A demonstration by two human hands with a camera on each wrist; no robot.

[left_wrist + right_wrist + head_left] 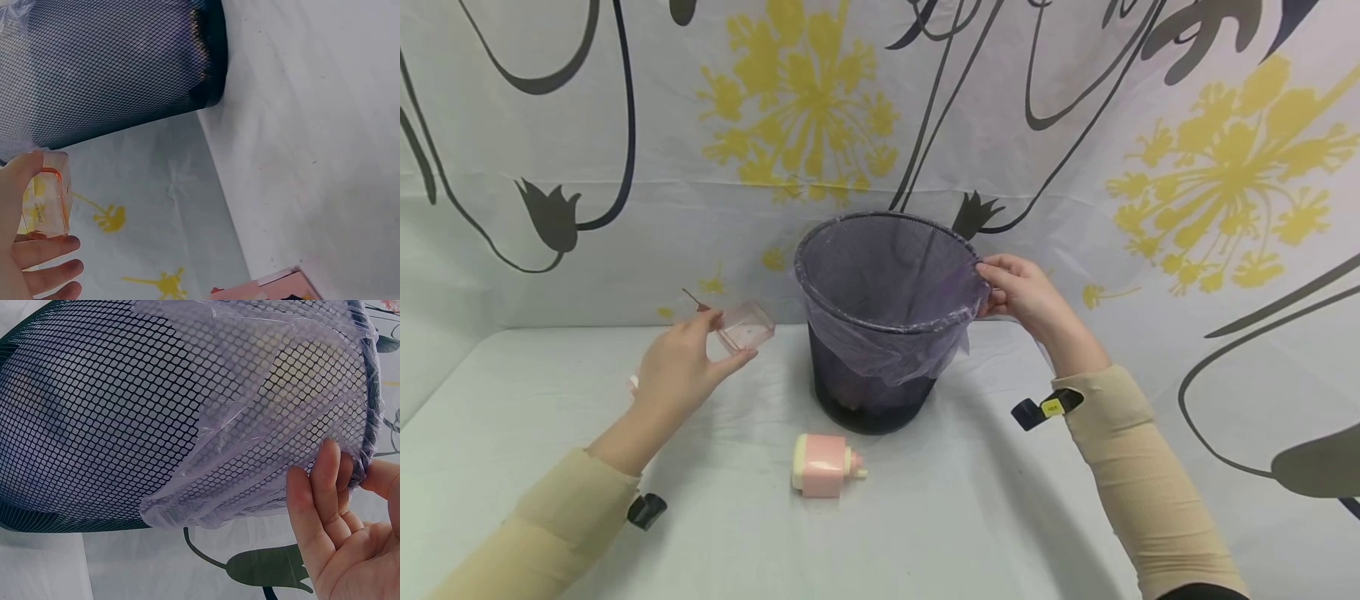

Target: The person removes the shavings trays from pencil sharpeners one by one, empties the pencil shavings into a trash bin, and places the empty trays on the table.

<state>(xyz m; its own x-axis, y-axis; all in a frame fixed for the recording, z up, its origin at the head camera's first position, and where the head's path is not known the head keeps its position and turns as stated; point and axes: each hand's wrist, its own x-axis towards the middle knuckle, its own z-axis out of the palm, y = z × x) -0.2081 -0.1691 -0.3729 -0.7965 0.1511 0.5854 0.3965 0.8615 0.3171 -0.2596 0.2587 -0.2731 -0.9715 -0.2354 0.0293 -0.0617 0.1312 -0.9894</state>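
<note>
While the right fingers (1000,277), nearly closed, pinch the round black mesh bin (872,408) mid-frame, the left fingers (703,322), part-open, pinching a boxy clear-plastic container (748,329) left of centre, should probably squeeze lightly.

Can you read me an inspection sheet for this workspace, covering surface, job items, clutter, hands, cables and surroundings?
Surface: white table covering, lightly creased.
Job items: dark mesh bin standing upright, its purple liner folded over the rim; clear container held beside it, contents too indistinct to tell.
Clutter: pink-and-cream object on the table in front of the bin; pink printed item, only partly in view.
Hands: left hand grips the clear container; right hand pinches the lined rim.
Cables: nothing seen; the curling lines behind are printed.
Surroundings: pale backdrop with yellow and grey plant prints.
</note>
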